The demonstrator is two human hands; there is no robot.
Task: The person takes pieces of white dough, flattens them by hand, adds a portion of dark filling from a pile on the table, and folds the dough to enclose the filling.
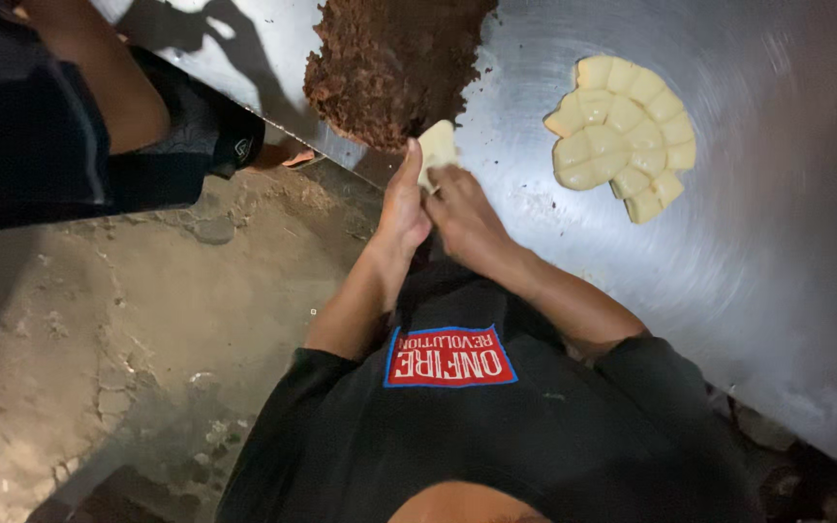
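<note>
1. Head view, looking straight down: my left hand (404, 203) and my right hand (464, 215) meet at the near edge of the steel table (777, 242), with a pale dough piece (437, 149) between them.
2. My left fingers are pressed together, thumb stretched up along the left side of the dough piece, touching it.
3. My right fingers curl in under the dough piece and pinch it from below and the right; I cannot tell how each fingertip lies, as the back of the hand hides them.
4. The dough piece is held just above the table's edge, its top corner just beside the brown filling mound (389, 63), which lies on the table beyond my hands.
5. To the right of the dough piece, well apart, a fan of cut dough pieces (622, 131) lies flat on the table, the pieces touching one another.
6. Left of the table, another person's arm (99, 77) and dark clothing show above the cracked earth floor (147, 320).
</note>
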